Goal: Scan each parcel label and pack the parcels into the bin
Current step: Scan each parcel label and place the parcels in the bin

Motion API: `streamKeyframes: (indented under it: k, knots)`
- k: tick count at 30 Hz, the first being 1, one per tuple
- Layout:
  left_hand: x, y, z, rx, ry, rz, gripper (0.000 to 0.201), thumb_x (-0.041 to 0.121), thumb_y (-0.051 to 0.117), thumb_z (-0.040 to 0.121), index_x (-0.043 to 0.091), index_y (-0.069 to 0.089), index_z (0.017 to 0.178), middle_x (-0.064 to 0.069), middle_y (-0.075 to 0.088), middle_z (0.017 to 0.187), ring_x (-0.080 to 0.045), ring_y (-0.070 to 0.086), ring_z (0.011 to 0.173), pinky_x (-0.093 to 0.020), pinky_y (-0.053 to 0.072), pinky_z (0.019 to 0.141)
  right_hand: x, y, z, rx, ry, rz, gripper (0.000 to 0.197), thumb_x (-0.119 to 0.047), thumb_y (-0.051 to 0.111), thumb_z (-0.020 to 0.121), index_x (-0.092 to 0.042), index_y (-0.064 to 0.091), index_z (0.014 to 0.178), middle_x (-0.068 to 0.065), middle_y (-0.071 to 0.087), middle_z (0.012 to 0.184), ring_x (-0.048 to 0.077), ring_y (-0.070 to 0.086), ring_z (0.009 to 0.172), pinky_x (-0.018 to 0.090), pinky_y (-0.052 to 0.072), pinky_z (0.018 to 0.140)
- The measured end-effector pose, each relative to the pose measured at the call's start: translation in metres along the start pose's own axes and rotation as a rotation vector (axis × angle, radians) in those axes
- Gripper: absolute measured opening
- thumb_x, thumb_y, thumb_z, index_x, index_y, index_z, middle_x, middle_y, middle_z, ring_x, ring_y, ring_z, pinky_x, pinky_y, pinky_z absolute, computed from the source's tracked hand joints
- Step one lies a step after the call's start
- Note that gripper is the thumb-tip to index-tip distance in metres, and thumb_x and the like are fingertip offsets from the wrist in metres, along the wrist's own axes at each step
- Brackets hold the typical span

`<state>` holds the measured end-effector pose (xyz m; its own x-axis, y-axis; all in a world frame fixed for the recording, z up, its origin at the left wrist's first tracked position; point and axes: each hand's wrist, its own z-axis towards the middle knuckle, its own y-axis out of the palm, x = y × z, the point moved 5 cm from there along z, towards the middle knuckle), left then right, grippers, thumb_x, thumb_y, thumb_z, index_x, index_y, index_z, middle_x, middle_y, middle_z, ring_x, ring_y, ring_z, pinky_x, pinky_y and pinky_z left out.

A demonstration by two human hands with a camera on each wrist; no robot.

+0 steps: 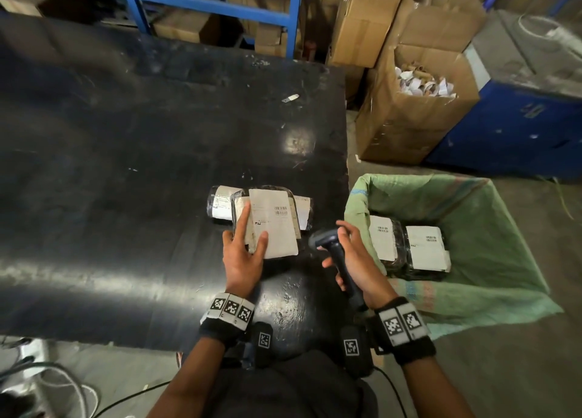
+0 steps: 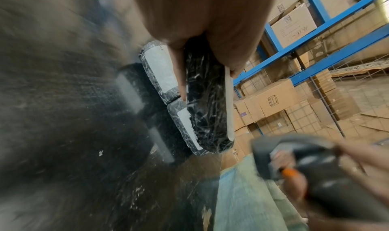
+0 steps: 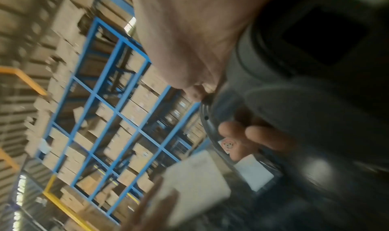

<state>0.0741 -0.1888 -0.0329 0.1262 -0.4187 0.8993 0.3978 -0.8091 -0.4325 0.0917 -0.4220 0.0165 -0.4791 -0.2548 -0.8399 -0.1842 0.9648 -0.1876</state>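
My left hand [image 1: 249, 238] holds a black-wrapped parcel [image 1: 274, 222] by its near end over the black table [image 1: 126, 165], white label up, thumb on the label. The left wrist view shows this parcel [image 2: 206, 101] held between finger and thumb. Two more labelled parcels lie under and behind it, one to the left [image 1: 220, 204] and one to the right [image 1: 304, 213]. My right hand [image 1: 349, 254] grips a dark handheld scanner [image 1: 326, 243], its head just right of the held parcel. The green sack-lined bin [image 1: 491, 216] beside the table holds two labelled parcels [image 1: 384, 239] [image 1: 426, 249].
An open cardboard box [image 1: 409, 128] full of paper scraps stands behind the bin, with a blue cabinet [image 1: 519, 128] to its right. Blue racking [image 1: 204, 3] with cartons runs behind the table. A small metal piece [image 1: 290, 98] lies on the table. Cables [image 1: 47, 383] trail on the floor at lower left.
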Motion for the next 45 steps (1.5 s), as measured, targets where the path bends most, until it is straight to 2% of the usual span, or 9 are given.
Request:
streamKeyframes:
  k: [8, 14, 18, 22, 26, 30, 35, 39, 45]
  knots:
    - [-0.002, -0.013, 0.021, 0.046, -0.007, 0.028, 0.069, 0.041, 0.063, 0.093, 0.040, 0.033, 0.155, -0.008, 0.061, 0.121, -0.013, 0.045, 0.099, -0.022, 0.037, 0.088, 0.067, 0.019, 0.047, 0.006, 0.126, 0.071, 0.036, -0.038, 0.037, 0.103, -0.033, 0.025, 0.137, 0.019, 0.060, 0.090, 0.020, 0.056, 0.043, 0.029, 0.052, 0.042]
    - [0.008, -0.010, 0.028, 0.032, -0.016, 0.017, 0.070, 0.043, 0.062, 0.092, 0.038, 0.033, 0.155, 0.003, 0.060, 0.125, -0.015, 0.046, 0.103, -0.030, 0.040, 0.090, 0.095, 0.026, 0.065, -0.010, 0.095, -0.106, 0.044, -0.040, 0.035, 0.103, -0.043, 0.012, 0.141, 0.015, 0.047, 0.139, 0.029, 0.056, 0.117, 0.054, 0.047, 0.103]
    - [0.014, 0.000, 0.030, -0.018, -0.034, -0.032, 0.069, 0.039, 0.066, 0.093, 0.043, 0.033, 0.154, 0.006, 0.058, 0.131, -0.018, 0.051, 0.113, -0.041, 0.049, 0.100, 0.085, 0.009, 0.060, 0.070, 0.041, -0.278, 0.058, -0.038, 0.036, 0.103, -0.027, 0.011, 0.154, 0.012, 0.021, 0.161, 0.028, 0.026, 0.147, 0.038, 0.018, 0.122]
    - [0.024, 0.016, 0.031, -0.128, -0.034, -0.119, 0.070, 0.050, 0.064, 0.088, 0.051, 0.033, 0.151, 0.028, 0.051, 0.129, -0.019, 0.055, 0.123, -0.050, 0.053, 0.101, 0.040, -0.005, 0.042, 0.109, -0.209, -0.286, 0.057, -0.043, 0.039, 0.101, -0.041, 0.016, 0.153, 0.006, 0.032, 0.157, 0.022, 0.036, 0.142, 0.042, 0.030, 0.118]
    - [0.042, 0.039, 0.031, -0.232, -0.028, -0.260, 0.069, 0.037, 0.067, 0.091, 0.038, 0.037, 0.154, 0.024, 0.050, 0.143, -0.008, 0.052, 0.134, -0.037, 0.051, 0.106, -0.006, -0.013, 0.036, 0.047, -0.325, -0.142, 0.054, -0.041, 0.040, 0.102, -0.046, 0.019, 0.152, -0.002, 0.048, 0.143, 0.002, 0.055, 0.120, 0.022, 0.046, 0.099]
    - [0.069, 0.066, 0.030, -0.333, -0.022, -0.395, 0.067, 0.015, 0.066, 0.096, 0.025, 0.036, 0.156, 0.014, 0.048, 0.149, -0.002, 0.052, 0.133, -0.020, 0.053, 0.095, -0.020, -0.016, 0.043, 0.061, -0.388, -0.057, 0.054, -0.034, 0.045, 0.102, -0.034, 0.026, 0.153, -0.015, 0.038, 0.152, 0.001, 0.043, 0.136, 0.036, 0.045, 0.110]
    - [0.090, 0.093, 0.028, -0.433, -0.038, -0.464, 0.067, 0.015, 0.064, 0.098, 0.027, 0.034, 0.156, 0.013, 0.048, 0.151, -0.007, 0.052, 0.135, -0.030, 0.055, 0.099, -0.018, -0.048, 0.039, 0.211, -0.412, -0.022, 0.050, -0.031, 0.048, 0.102, -0.031, 0.036, 0.150, -0.014, 0.040, 0.153, -0.001, 0.041, 0.137, 0.035, 0.045, 0.110]
    - [0.114, 0.128, 0.016, -0.545, 0.060, -0.241, 0.061, 0.039, 0.047, 0.103, 0.041, 0.020, 0.158, 0.009, 0.047, 0.148, -0.008, 0.051, 0.131, -0.031, 0.048, 0.106, -0.019, -0.098, 0.026, 0.298, -0.423, -0.008, 0.049, -0.019, 0.050, 0.102, -0.021, 0.040, 0.149, -0.019, 0.045, 0.145, -0.013, 0.044, 0.129, 0.012, 0.043, 0.100]
    - [0.135, 0.212, 0.004, -0.498, 0.299, 0.287, 0.067, 0.042, 0.033, 0.100, 0.018, 0.018, 0.161, -0.017, 0.031, 0.159, -0.037, 0.024, 0.149, -0.053, 0.021, 0.123, 0.003, -0.218, 0.029, 0.366, -0.261, -0.211, 0.052, -0.018, 0.052, 0.100, -0.026, 0.040, 0.149, -0.010, 0.052, 0.139, 0.011, 0.053, 0.127, 0.029, 0.048, 0.100]
